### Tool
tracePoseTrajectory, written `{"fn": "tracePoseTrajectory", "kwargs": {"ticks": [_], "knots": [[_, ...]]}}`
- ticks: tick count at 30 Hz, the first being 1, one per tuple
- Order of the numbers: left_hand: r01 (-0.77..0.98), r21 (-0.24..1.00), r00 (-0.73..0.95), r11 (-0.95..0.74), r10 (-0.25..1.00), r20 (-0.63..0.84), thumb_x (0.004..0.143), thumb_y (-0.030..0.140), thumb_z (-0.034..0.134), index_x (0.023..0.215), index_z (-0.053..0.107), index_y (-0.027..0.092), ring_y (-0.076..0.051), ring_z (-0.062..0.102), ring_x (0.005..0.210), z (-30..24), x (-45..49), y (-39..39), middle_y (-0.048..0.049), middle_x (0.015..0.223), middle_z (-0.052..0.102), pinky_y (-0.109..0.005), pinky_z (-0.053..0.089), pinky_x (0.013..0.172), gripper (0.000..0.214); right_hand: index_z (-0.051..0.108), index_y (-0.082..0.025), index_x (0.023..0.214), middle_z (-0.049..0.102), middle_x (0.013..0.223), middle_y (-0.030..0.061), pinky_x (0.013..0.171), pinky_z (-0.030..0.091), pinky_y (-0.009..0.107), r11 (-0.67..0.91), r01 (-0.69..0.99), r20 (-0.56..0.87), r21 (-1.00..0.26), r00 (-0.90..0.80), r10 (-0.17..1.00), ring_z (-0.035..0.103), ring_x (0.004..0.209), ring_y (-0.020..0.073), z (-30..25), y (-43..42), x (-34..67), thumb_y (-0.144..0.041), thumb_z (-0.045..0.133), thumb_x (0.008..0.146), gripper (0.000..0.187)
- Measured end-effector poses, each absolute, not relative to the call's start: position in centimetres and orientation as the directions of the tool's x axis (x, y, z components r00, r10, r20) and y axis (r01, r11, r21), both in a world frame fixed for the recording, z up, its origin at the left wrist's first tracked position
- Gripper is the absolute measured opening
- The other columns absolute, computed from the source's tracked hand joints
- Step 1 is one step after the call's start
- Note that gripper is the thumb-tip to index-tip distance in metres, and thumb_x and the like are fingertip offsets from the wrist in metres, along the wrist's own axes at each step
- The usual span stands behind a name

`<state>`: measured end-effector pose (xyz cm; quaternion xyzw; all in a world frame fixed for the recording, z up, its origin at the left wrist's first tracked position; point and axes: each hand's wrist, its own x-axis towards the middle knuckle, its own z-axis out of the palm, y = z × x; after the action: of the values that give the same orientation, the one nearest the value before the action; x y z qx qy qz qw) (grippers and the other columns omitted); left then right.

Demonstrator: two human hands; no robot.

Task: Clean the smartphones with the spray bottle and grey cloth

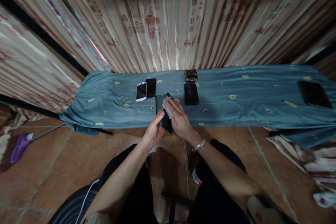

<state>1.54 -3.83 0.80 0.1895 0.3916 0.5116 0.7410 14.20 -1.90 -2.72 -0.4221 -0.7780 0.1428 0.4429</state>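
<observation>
My left hand grips a dark phone from below, holding it over the near edge of the table. My right hand presses a small white cloth against the top of that phone, fingers closed on the cloth. A silver bracelet sits on my right wrist. Just behind the held phone a dark flat phone or tablet lies on the blue-grey tablecloth.
On the tablecloth lie a white phone, a black phone, another black phone, a checkered case and a dark tablet at far right. Patterned curtains hang behind. A purple broom lies on the tiled floor at left.
</observation>
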Motion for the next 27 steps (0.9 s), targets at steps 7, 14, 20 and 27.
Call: {"fn": "tracePoseTrajectory", "kwargs": {"ticks": [7, 14, 20, 27], "knots": [[-0.647, 0.689, 0.064, 0.326, 0.924, -0.377, 0.082, 0.024, 0.07, 0.105, 0.071, 0.019, -0.017, 0.065, 0.112, 1.1, 1.1, -3.1, -0.0026, 0.106, 0.075, -0.027, 0.044, 0.103, 0.023, 0.041, -0.017, 0.149, 0.051, 0.148, 0.0102, 0.119, 0.038, 0.047, 0.646, 0.498, 0.592, -0.579, -0.288, 0.752, 0.041, 0.141, 0.021, -2.9, -3.2, 13.0, -0.01, 0.032, 0.092, 0.058], [-0.664, 0.705, -0.028, 0.248, 0.934, -0.355, 0.086, 0.02, 0.067, 0.123, 0.062, 0.018, -0.01, 0.067, 0.08, 0.9, 0.8, -2.7, 0.0018, 0.086, 0.072, -0.022, 0.048, 0.087, 0.038, 0.046, -0.019, 0.146, 0.058, 0.14, 0.0108, 0.115, 0.043, 0.046, 0.651, 0.467, 0.596, -0.598, -0.284, 0.751, 0.049, 0.135, 0.0213, -2.6, -4.2, 12.6, -0.021, 0.032, 0.099, 0.049], [-0.637, 0.733, -0.104, 0.241, 0.915, -0.391, 0.087, 0.016, 0.065, 0.15, 0.034, 0.02, -0.011, 0.069, 0.079, 1.7, 1.6, -3.1, 0.0016, 0.089, 0.074, -0.02, 0.05, 0.083, 0.07, 0.052, -0.013, 0.141, 0.061, 0.135, 0.0155, 0.113, 0.046, 0.047, 0.632, 0.522, 0.616, -0.572, -0.236, 0.752, 0.053, 0.131, 0.0246, -2.2, -4.6, 12.2, -0.023, 0.034, 0.101, 0.045], [-0.666, 0.724, -0.08, 0.181, 0.947, -0.31, 0.083, 0.03, 0.071, 0.12, 0.06, 0.018, -0.011, 0.069, 0.077, 0.8, 0.7, -2.3, 0.0006, 0.085, 0.073, -0.021, 0.051, 0.079, 0.04, 0.051, -0.008, 0.141, 0.063, 0.131, 0.0185, 0.111, 0.049, 0.045, 0.715, 0.56, 0.705, -0.418, -0.296, 0.644, 0.052, 0.132, 0.0265, -3.0, -4.3, 12.3, -0.013, 0.039, 0.099, 0.044]]}}
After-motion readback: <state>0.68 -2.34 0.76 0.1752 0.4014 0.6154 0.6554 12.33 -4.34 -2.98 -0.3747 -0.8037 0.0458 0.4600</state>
